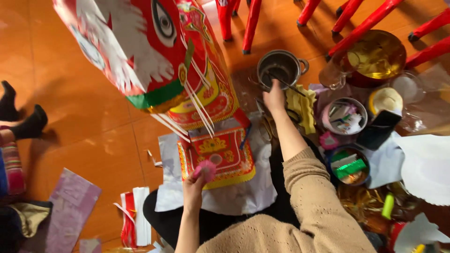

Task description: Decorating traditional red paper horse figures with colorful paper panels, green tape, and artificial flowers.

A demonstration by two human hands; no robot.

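A large red paper lion head [154,51] with a painted eye, white fringe and hanging white strips fills the upper left. Below it lies a red and gold decorated panel [220,157] on white paper. My left hand [196,182] pinches a small pink paper flower [206,168] at the panel's lower left edge. My right hand [274,97] reaches forward to a steel pot [280,67] and grips a thin stick or brush [290,85] that rests in it.
Round tins of paper scraps [344,115] [349,165], a yellow cloth [302,105], a dark phone [378,129], a gold bowl [375,56] and red stool legs [361,28] crowd the right. Another person's socked feet [26,119] are at left. Paper strips [136,215] lie on the orange floor.
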